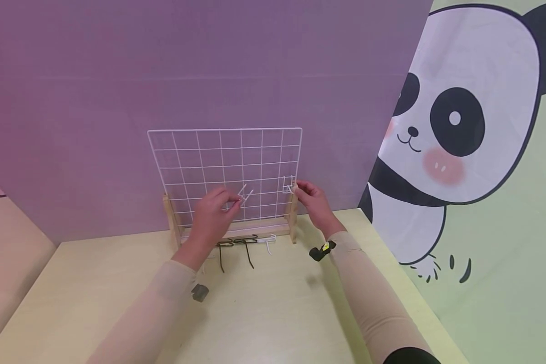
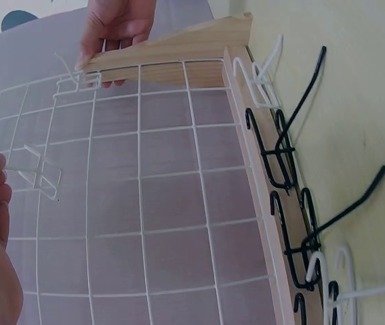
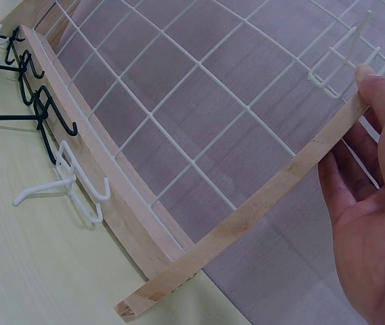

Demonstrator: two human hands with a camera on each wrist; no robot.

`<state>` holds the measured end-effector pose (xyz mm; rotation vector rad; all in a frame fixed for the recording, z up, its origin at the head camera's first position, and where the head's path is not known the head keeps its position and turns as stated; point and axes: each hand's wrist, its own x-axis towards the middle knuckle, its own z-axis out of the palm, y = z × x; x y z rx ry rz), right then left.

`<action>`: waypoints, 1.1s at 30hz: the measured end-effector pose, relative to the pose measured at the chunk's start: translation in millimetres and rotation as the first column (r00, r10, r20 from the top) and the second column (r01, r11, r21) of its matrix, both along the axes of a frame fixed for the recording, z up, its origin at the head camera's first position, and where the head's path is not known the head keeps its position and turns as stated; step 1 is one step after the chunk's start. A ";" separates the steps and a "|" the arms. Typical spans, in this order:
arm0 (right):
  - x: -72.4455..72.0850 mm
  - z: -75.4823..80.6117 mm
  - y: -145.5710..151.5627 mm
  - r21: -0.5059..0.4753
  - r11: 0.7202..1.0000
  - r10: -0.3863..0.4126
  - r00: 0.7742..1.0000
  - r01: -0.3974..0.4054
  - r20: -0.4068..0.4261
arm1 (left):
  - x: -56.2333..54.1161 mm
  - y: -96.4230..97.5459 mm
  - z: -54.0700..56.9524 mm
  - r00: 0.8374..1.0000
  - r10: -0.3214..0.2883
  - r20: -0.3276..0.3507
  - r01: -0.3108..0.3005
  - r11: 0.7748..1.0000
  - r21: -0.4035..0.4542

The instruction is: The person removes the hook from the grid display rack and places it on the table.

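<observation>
A white wire grid panel [image 1: 229, 129] stands upright in a wooden stand [image 3: 247, 211]. My left hand [image 1: 211, 215] pinches a white wire hook [image 2: 41, 172] by its stem, with the hook's prongs toward the middle of the grid; whether they touch it I cannot tell. At the grid's right edge, my right hand [image 1: 316, 202] grips the upper end of the stand's side post, thumb in front and fingers behind. Beside that thumb, another white wire hook [image 3: 323, 88] hangs on the grid.
Along the stand's base lie several more hooks, including a black hook [image 1: 248, 253] and a white hook [image 3: 43, 191]. They rest on the pale table [image 1: 264, 313]. A purple partition [image 1: 227, 76] rises behind the grid, and a panda picture [image 1: 505, 126] covers the right wall.
</observation>
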<state>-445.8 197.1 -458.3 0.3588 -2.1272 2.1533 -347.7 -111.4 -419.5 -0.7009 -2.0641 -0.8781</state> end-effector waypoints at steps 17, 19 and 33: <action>0.9 0.1 -1.6 -0.015 1.000 -0.003 1.000 0.003 -0.014 | 7.0 -18.1 -14.3 1.000 0.014 -0.024 -0.015 0.999 -0.046; 1.1 0.2 -1.8 -0.022 1.000 -0.003 1.000 0.002 -0.013 | 7.7 -20.1 -17.0 1.000 0.018 -0.023 -0.019 0.998 -0.052; 0.4 -1.0 -1.3 -0.008 1.000 -0.002 1.000 0.002 -0.008 | 14.4 -29.8 -33.7 0.999 -0.017 -0.048 0.014 0.998 -0.063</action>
